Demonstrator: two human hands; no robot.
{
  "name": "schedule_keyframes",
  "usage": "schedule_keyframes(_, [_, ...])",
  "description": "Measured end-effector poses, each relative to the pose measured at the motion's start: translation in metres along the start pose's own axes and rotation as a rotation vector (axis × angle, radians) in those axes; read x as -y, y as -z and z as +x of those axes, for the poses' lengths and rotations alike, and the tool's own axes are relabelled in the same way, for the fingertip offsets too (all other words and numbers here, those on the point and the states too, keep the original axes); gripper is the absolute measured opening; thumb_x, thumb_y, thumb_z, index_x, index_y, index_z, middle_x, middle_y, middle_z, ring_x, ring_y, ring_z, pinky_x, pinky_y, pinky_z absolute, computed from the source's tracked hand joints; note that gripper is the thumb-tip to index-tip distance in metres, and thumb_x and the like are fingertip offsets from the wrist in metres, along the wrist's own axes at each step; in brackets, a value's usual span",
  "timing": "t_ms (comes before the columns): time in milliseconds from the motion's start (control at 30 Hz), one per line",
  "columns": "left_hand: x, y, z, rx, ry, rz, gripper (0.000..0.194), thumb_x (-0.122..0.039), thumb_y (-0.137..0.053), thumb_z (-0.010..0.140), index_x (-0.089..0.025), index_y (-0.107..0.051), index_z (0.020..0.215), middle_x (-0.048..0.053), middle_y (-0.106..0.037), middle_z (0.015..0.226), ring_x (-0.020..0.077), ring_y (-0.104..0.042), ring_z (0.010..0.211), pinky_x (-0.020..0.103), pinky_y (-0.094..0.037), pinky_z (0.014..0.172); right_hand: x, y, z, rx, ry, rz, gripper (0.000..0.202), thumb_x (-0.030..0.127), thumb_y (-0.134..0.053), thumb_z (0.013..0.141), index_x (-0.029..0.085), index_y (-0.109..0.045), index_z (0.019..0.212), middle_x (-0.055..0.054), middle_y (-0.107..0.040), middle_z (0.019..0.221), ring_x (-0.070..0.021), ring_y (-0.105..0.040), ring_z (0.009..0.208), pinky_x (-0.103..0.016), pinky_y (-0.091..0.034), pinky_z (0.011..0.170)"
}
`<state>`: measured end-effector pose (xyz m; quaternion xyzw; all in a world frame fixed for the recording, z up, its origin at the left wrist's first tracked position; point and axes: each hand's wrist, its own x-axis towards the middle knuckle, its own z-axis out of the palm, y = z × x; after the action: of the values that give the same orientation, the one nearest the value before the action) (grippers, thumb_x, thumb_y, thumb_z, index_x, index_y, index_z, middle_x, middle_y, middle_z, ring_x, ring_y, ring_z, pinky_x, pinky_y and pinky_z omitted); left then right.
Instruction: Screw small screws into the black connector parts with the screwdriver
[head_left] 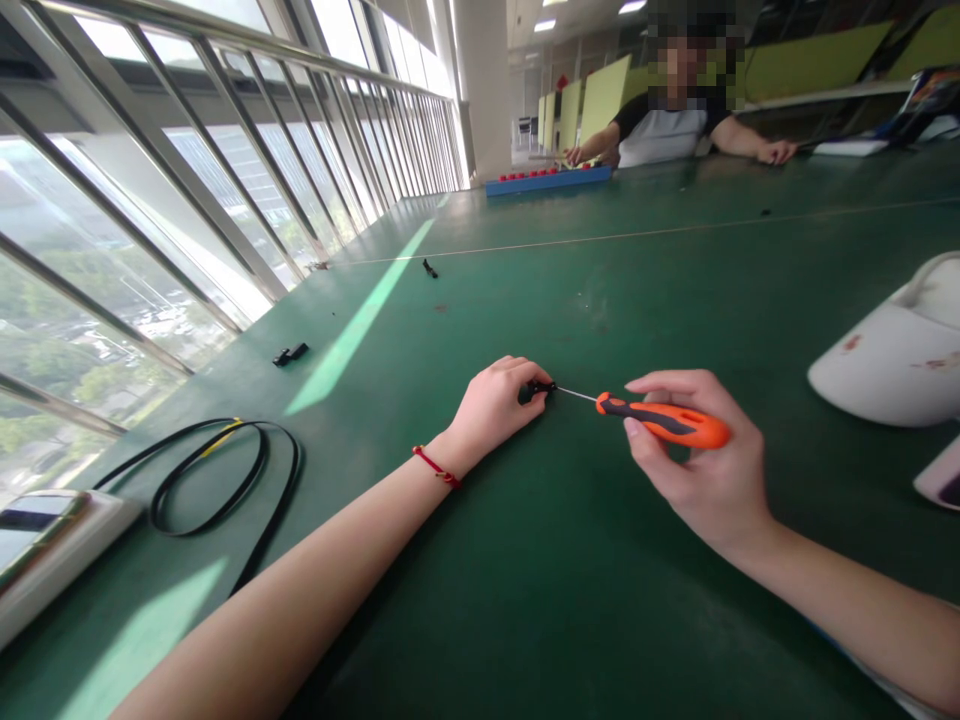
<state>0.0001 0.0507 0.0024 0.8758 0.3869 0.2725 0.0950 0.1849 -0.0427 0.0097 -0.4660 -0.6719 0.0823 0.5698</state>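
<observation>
On the green table, my left hand is closed around a small black part, pinching it between thumb and fingers; its exact kind does not show. A red cord bracelet circles the left wrist. My right hand grips an orange and dark grey screwdriver by its handle, palm against the butt end. The thin metal shaft points left, and its tip meets the black part. Fingers hide most of that part.
Small black pieces lie left, with another black piece farther back. A looped black cable and a phone are at left. White bag-like object at right. Across the table, a person sits behind a blue rack.
</observation>
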Motion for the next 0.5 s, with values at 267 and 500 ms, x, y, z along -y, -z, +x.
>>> schedule_keyframes(267, [-0.0008,0.0002,-0.0009,0.004,0.004,-0.005,0.011,-0.015,-0.056,0.076,-0.019,-0.063,0.084,0.002,-0.067,0.086,0.0172,-0.06,0.085,0.029,-0.049,0.078,-0.001,0.0,0.0009,0.038,-0.088,0.002,0.005,0.027,-0.06,0.08,0.025,-0.057,0.084,0.002,-0.056,0.062,-0.0135,-0.055,0.054,-0.028,-0.044,0.052])
schedule_keyframes(500, [-0.0007,0.0,-0.0007,0.005,-0.011,-0.014,0.011,-0.015,-0.056,0.077,-0.018,-0.063,0.084,0.002,-0.068,0.087,0.0164,-0.059,0.085,0.029,-0.049,0.079,-0.0028,-0.0015,0.0016,-0.05,-0.063,0.105,0.037,0.024,-0.066,0.073,0.027,-0.049,0.107,0.001,-0.053,0.073,-0.0159,-0.055,0.062,-0.031,-0.049,0.056])
